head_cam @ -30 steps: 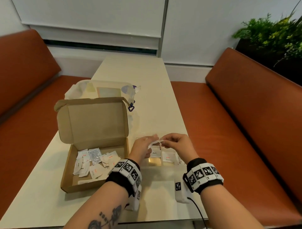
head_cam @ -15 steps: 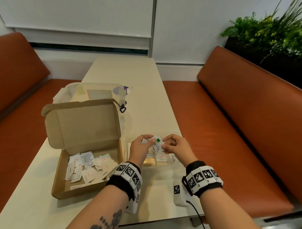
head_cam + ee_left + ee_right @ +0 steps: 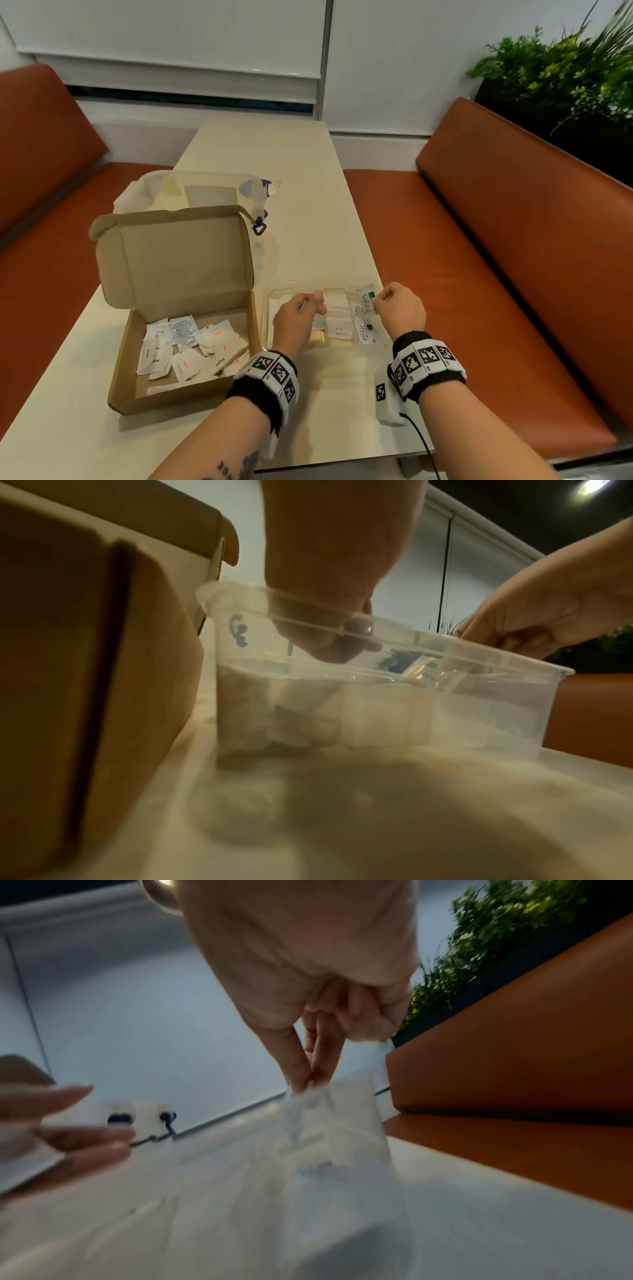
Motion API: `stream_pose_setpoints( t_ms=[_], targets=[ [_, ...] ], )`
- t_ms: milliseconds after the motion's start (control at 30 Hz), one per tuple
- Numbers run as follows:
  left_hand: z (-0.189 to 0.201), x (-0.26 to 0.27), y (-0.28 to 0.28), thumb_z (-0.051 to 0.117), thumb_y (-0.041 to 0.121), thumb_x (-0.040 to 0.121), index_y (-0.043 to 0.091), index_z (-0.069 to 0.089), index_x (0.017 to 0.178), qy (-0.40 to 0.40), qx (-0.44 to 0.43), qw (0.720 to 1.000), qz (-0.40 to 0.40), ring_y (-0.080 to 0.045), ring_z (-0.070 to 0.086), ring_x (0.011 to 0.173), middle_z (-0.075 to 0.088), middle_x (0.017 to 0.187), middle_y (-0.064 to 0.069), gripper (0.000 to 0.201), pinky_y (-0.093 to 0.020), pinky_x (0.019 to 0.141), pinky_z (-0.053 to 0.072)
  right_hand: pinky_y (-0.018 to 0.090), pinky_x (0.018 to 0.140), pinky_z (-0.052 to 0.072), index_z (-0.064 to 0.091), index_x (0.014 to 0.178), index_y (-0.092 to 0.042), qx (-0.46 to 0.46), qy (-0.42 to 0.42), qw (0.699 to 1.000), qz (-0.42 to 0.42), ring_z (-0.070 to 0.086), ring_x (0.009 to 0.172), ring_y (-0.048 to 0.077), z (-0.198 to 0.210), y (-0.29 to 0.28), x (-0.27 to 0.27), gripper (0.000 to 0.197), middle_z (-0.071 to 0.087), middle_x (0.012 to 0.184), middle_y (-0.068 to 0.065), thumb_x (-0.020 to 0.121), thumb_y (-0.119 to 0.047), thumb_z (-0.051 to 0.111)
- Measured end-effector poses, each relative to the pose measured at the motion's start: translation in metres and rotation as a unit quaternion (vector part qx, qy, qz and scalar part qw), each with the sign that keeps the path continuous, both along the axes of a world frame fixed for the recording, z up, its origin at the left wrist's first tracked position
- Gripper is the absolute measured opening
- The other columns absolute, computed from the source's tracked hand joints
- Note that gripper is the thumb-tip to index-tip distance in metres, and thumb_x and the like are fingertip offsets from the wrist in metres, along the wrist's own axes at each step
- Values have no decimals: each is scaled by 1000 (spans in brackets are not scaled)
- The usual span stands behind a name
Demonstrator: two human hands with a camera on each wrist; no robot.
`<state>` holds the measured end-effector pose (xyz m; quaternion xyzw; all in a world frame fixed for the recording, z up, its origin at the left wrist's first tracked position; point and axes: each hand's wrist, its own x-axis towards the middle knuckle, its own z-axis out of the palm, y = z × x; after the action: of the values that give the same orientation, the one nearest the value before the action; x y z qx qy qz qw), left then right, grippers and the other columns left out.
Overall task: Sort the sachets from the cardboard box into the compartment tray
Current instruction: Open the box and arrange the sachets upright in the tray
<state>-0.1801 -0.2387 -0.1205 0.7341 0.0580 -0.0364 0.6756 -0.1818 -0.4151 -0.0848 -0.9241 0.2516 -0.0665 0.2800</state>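
An open cardboard box (image 3: 125, 380) on the left holds several white sachets (image 3: 185, 346). To its right stands the clear compartment tray (image 3: 268, 318), with sachets lying in its sections. My right hand (image 3: 376, 304) pinches a white Stevia sachet (image 3: 365, 301) by its edge above the tray's right-hand section. The right wrist view shows thumb and fingertips (image 3: 303, 1080) closed on that sachet (image 3: 335, 1123). My left hand (image 3: 317, 303) hovers over the tray's left-middle part, fingers curled, pinching a white sachet (image 3: 24, 1153). In the left wrist view its fingers (image 3: 329, 642) dip behind the tray rim (image 3: 411, 647).
A clear zip pouch (image 3: 191, 195) lies behind the box lid. A small white device (image 3: 387, 401) with a black cable sits near the table's front right edge. Orange benches (image 3: 445, 308) flank the narrow table, and a planter (image 3: 565, 75) stands at the back right.
The hands were together on the Stevia sachet; now they are apart. My right hand has carried it right, over the tray's right section, and my left hand has drawn left and lower.
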Motion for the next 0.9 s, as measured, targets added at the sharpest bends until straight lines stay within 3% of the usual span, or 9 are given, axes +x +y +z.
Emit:
stream_pose_setpoints(
  t_ms=[33,100,200,300,400,567,667,800,900],
  targets=[
    [0,0,0,54,47,91,24,69,83,0,1,1000,2,-6,51,66,72,80,9,29,-36,79,43,24,58,44,58,76,-22,-17,8,1000,2,59,76,17,-3,3,2,15,67,80,-1,87,-13,54],
    [0,0,0,55,45,91,26,68,81,5,5,1000,1,-3,48,60,72,78,10,26,-34,75,42,31,70,49,59,80,-21,-40,16,999,13,59,84,22,-9,10,6,14,64,81,1,88,-12,51],
    [1,0,2,55,43,91,27,68,80,19,-4,1000,1,-2,44,54,73,76,8,24,-30,67,40,33,84,41,61,97,-19,-122,47,990,46,51,96,25,-18,19,8,17,59,88,4,91,-13,46],
    [2,0,4,55,40,92,25,67,78,34,-27,999,13,-2,42,45,73,77,5,25,-23,54,35,33,84,37,58,106,-18,-199,66,974,84,46,98,25,-24,23,8,21,55,91,5,92,-14,44],
    [3,-1,5,52,39,94,22,68,78,46,-44,998,20,-4,37,40,72,77,4,28,-19,47,33,34,83,35,58,111,-21,-245,57,960,125,44,102,23,-28,22,8,22,60,107,0,93,-23,44],
    [8,-3,5,48,40,97,16,68,79,65,-74,995,28,-11,36,44,71,76,3,36,-18,43,31,32,75,27,69,99,-29,-273,88,947,147,41,99,20,-31,22,9,27,66,95,-7,93,-26,43],
    [10,-3,5,48,38,97,13,67,84,72,-83,994,23,-12,38,45,71,79,0,34,-18,41,32,32,77,28,69,102,-29,-260,97,950,144,41,101,20,-30,22,10,27,65,98,-7,94,-28,43],
    [17,-2,4,44,22,100,1,62,110,67,-156,985,21,-14,56,54,69,88,-10,29,-21,50,48,34,85,33,64,111,-26,-218,16,969,116,43,104,20,-21,23,3,27,61,113,-4,94,-37,45],
    [21,-1,5,42,28,101,13,59,121,48,-208,977,14,-16,66,91,70,101,-6,31,-27,78,53,29,74,35,67,95,-21,-119,-96,977,150,50,89,16,-6,37,-3,24,67,90,-4,94,-37,49]
  ],
)
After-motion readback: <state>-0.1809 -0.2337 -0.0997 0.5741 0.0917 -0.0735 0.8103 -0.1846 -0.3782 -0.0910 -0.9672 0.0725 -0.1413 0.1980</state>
